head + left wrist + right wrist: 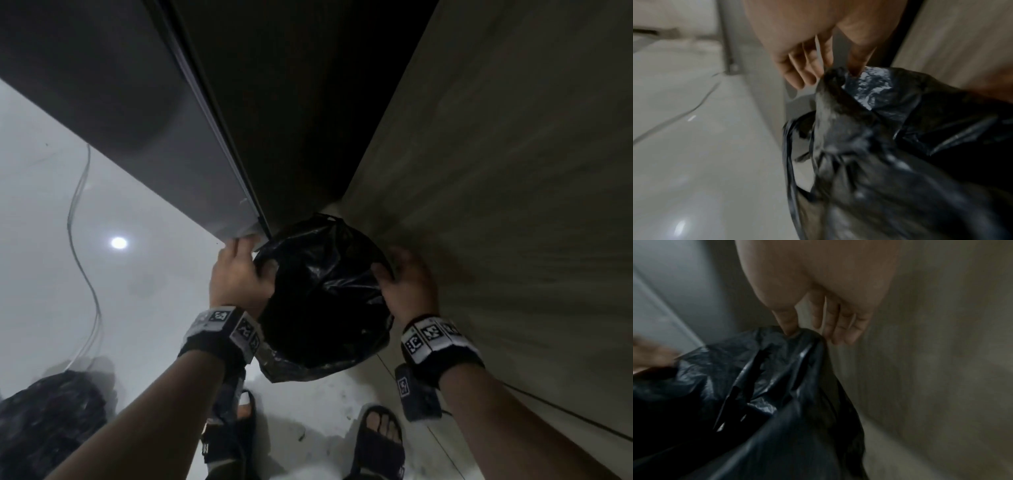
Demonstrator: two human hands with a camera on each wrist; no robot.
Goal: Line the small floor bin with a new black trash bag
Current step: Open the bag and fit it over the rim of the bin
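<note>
A black trash bag (322, 294) hangs open over the small floor bin, which the plastic hides. It sits in the corner between a grey appliance and a wooden panel. My left hand (241, 270) pinches the bag's left rim between thumb and fingers (856, 65). My right hand (402, 277) pinches the right rim, with the thumb on the inner side and the fingers (838, 331) outside. Between the two hands the bag mouth is spread wide. In the left wrist view, a bag handle loop (791, 162) hangs down the outside.
The grey appliance (137, 120) stands on the left, and the wooden panel (496, 171) closes the right side. A thin cable (78, 222) snakes over the glossy white floor. A filled black bag (51, 418) lies at bottom left. My sandalled feet (376, 438) stand just behind the bin.
</note>
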